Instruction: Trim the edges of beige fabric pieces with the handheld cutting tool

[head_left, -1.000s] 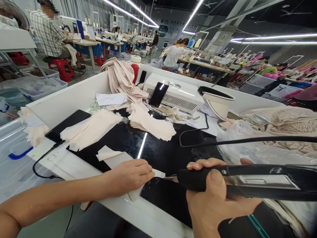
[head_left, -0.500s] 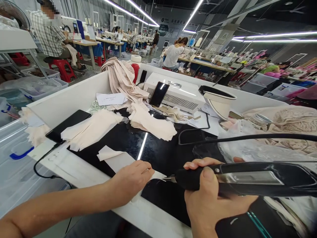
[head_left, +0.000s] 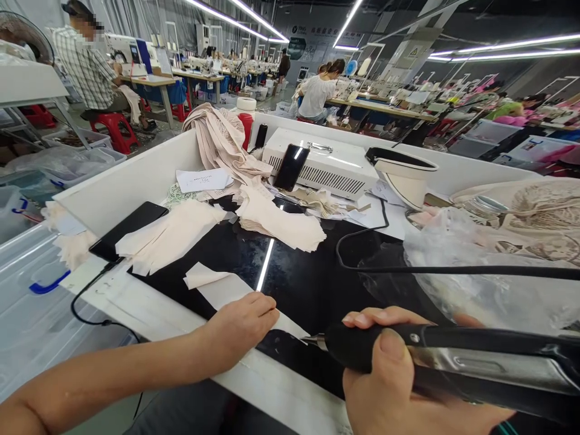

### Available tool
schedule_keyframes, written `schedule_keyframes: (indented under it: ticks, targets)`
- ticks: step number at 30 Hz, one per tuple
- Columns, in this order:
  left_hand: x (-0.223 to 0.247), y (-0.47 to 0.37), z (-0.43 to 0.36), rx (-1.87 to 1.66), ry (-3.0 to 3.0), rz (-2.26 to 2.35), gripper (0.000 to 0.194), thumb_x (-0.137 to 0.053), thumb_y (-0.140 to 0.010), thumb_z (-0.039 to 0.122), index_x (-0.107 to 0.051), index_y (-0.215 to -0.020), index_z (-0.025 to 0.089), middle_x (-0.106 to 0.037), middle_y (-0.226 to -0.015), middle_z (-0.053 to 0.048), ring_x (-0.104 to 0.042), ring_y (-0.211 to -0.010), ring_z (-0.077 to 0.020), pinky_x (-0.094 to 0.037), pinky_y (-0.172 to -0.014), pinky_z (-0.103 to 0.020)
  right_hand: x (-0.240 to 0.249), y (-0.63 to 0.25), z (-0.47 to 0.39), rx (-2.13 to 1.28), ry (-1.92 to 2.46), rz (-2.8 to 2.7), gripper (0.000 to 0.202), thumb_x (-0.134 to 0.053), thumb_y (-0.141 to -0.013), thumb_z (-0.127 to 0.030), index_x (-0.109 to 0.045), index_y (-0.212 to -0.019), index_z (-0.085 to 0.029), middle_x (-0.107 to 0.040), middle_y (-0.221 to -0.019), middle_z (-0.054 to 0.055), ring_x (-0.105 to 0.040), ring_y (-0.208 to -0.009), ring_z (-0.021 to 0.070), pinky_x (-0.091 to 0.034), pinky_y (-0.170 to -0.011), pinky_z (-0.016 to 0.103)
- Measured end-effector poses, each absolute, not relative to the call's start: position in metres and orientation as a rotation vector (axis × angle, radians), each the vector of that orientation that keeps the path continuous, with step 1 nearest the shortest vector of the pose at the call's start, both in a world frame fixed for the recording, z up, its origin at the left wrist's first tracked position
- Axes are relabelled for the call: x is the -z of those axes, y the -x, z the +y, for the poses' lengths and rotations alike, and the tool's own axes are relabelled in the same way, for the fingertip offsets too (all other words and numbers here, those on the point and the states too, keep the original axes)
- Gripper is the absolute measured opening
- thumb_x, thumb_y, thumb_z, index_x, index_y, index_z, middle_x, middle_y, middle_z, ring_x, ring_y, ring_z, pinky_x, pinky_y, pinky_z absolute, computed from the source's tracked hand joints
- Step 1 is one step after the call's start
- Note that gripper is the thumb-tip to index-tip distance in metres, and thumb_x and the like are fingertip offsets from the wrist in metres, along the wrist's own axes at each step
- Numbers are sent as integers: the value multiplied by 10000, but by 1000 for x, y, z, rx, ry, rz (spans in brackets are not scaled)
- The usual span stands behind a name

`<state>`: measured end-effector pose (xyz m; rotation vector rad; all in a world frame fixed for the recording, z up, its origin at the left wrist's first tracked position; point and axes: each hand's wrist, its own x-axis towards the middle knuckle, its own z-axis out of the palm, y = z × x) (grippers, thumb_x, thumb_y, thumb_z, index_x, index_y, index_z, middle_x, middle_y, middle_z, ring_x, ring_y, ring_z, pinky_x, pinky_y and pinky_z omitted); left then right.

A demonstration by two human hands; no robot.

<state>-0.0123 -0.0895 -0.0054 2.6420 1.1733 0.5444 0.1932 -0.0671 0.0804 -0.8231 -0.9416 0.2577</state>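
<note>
My left hand [head_left: 247, 329] is closed on a pale fabric piece [head_left: 229, 289], its fingers pinched over the near part. The piece lies across the black glossy work surface [head_left: 299, 266], and its far left end is folded over. In my right hand [head_left: 394, 368] is a black hand tool [head_left: 480, 362] with a metal strip along its body and a thin metal tip. That tip touches or nearly touches the narrow right end of the fabric; I cannot tell which. A stack of cream fabric pieces [head_left: 281, 220] lies beyond my hands, and another fabric stack [head_left: 170, 232] is to the left.
A black cable [head_left: 453, 270] crosses the right side over a clear plastic bag [head_left: 453, 254]. At the back are a phone [head_left: 291, 166], a white vented box [head_left: 326, 163] and draped beige fabric [head_left: 212, 136]. A white side wall [head_left: 131, 166] borders the table; other people sit beyond.
My right hand and the tool have shifted slightly toward me and to the right, with more of the fabric's narrow end showing. My left hand keeps its hold in about the same place.
</note>
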Motion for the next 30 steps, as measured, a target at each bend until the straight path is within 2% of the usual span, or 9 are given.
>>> schedule_keyframes:
  ticks: [6,9,11,13,14,17,19,22,30]
  targets:
    - [1,22,-88,-511,-2689,1139,399,-673,-1079,-95,-721,-1325,216,-826,-1350,-83,-826,-1206,-255,-715,-999,-330,-81,-192,-72,-274,843,-925,648,-1160,-820,-438,-745,-1297,-293,-804,-847,-75,-690,-584,166,-708,-568,355]
    - [-3,22,-88,-495,-2757,1134,337,-653,-1133,-74,-726,-1302,208,-831,-1283,-69,-828,-1129,-237,-705,-961,-322,-81,-190,-74,-302,863,-912,646,-1156,-812,-447,-743,-1285,-294,-801,-835,-81,-703,-589,169,-709,-572,352]
    - [-4,18,-89,-492,-2837,1134,241,-650,-1196,-17,-734,-1277,193,-822,-1179,-58,-818,-1030,-230,-697,-921,-325,-82,-189,-75,-315,871,-901,643,-1151,-808,-430,-739,-1282,-294,-792,-829,-86,-700,-586,171,-708,-571,357]
    - [-3,13,-91,-489,-2938,1135,73,-698,-1268,129,-747,-1301,171,-814,-1112,-60,-812,-983,-243,-694,-894,-344,-82,-188,-76,-316,860,-913,635,-1148,-810,-411,-736,-1280,-296,-789,-830,-84,-695,-585,173,-706,-574,360]
    - [-2,10,-92,-485,-2983,1146,100,-747,-1288,247,-751,-1340,162,-819,-1109,-68,-816,-991,-258,-698,-898,-361,-82,-188,-76,-316,855,-921,628,-1144,-817,-405,-737,-1284,-298,-792,-833,-82,-697,-590,175,-707,-580,361]
    - [4,3,-99,-475,-3070,1197,587,-891,-1203,661,-745,-1482,165,-860,-1208,-111,-845,-1113,-312,-716,-979,-417,-80,-188,-77,-310,847,-938,613,-1133,-842,-394,-743,-1308,-309,-803,-848,-78,-712,-607,183,-702,-585,359]
    - [8,1,-104,-470,-3106,1228,771,-902,-1125,818,-750,-1521,174,-882,-1288,-142,-854,-1205,-338,-715,-1050,-443,-79,-189,-77,-316,846,-935,618,-1133,-848,-386,-742,-1321,-314,-814,-863,-74,-720,-613,188,-699,-582,363]
    - [11,-1,-110,-460,-3133,1262,846,-891,-1100,865,-760,-1548,158,-888,-1400,-189,-852,-1307,-353,-698,-1124,-448,-79,-189,-74,-356,847,-933,634,-1141,-838,-381,-742,-1326,-312,-819,-866,-72,-726,-613,192,-698,-584,366]
    - [13,-1,-113,-493,-3155,1295,898,-904,-1074,887,-775,-1577,154,-890,-1450,-202,-856,-1319,-356,-684,-1134,-434,-78,-178,-49,-406,783,-904,657,-1129,-855,-446,-712,-1345,-312,-777,-864,-90,-708,-606,172,-689,-599,351]
